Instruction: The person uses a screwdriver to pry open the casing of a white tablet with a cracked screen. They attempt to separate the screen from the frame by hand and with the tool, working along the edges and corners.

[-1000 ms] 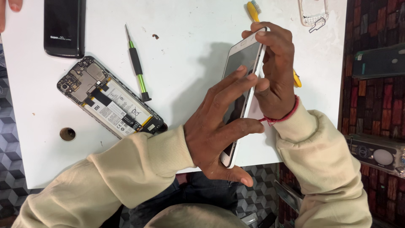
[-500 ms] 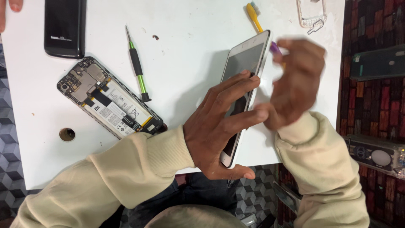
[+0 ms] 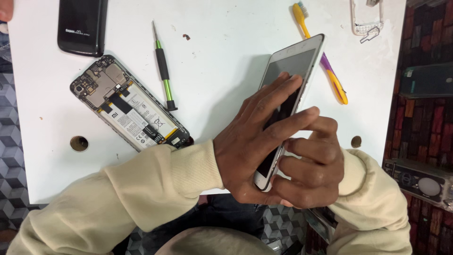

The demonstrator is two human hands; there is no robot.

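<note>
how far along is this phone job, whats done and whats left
Done: one opened phone lies on the table with its back off, battery and board bare, a screwdriver beside it. In hand: a white phone held on edge, left hand spread across its screen, right hand gripping its lower edge. Left: the white phone looks closed, no gap or loose part showing, so its opening seems not yet done.

White phone (image 3: 292, 66): glossy glass face, smooth pale plastic or metal rim, held in left hand (image 3: 257, 141) and right hand (image 3: 309, 165). Sleeves (image 3: 155, 189): soft cream knit cloth, ribbed cuffs. Table (image 3: 226, 47): matt white, smooth, slightly speckled. Opened phone (image 3: 127, 108), left: bare metal shields, paper-labelled battery. Screwdriver (image 3: 163, 66): steel shaft, black and green plastic grip. Toothbrush (image 3: 321, 56): glossy yellow and purple plastic. Black phone (image 3: 82, 23), far left: shiny plastic.
</note>
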